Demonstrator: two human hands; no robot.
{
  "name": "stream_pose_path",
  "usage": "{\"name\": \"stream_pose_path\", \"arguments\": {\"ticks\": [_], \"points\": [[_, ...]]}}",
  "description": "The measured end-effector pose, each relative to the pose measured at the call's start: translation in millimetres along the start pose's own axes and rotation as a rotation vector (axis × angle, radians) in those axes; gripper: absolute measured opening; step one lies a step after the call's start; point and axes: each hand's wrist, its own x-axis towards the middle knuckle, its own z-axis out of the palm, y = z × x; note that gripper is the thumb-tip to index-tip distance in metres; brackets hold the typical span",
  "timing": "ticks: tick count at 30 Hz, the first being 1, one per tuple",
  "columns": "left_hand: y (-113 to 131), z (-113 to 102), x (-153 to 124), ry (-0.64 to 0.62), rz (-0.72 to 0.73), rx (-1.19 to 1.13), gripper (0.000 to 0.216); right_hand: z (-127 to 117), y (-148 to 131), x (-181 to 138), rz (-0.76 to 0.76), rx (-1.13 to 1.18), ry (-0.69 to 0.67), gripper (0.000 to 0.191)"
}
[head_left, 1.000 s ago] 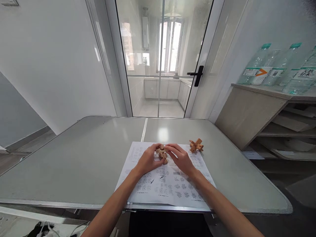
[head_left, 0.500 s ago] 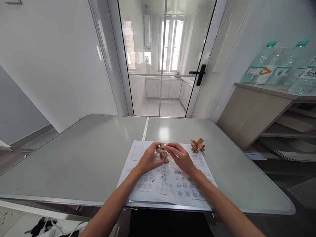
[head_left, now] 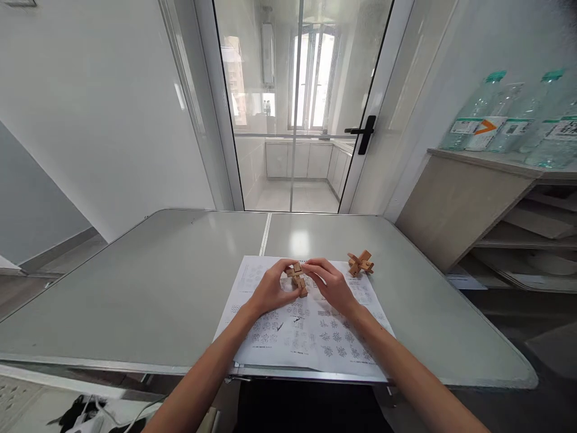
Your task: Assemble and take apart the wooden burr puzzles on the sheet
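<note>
Over the printed paper, my left hand [head_left: 270, 290] is closed around a partly joined wooden burr puzzle [head_left: 300, 282], its thumb below and fingers above. Notched light-brown sticks of the puzzle show between my two hands. My right hand [head_left: 332, 286] has its fingers pinched at the puzzle's upper right, on a small wooden stick [head_left: 296, 269] at the top; its fingertips partly hide the contact. Off to the right of my right hand, a second wooden burr puzzle [head_left: 360, 263], with crossed sticks, rests at the paper's far right corner.
Sheets of paper [head_left: 295, 355] with printed puzzle diagrams and handwritten check marks lie on the grey table [head_left: 135, 288]. Plastic bottles [head_left: 514, 123] stand on a wooden shelf unit [head_left: 451, 198] at the right. A glass door [head_left: 279, 162] is behind the table. Cables [head_left: 103, 415] lie lower left.
The top stick between my hands has turned and now sits closer against the puzzle, its notched face showing. My right fingers have shifted slightly; the second puzzle stays where it was.
</note>
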Motion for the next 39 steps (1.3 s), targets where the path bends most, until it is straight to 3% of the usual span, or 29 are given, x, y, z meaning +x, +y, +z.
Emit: {"name": "stream_pose_path", "arguments": {"ticks": [39], "points": [[-0.5,-7.0,1.7,-0.023,-0.048,0.008,0.056,2.9,2.0,1.3,0.032,0.025,-0.045,0.031]]}}
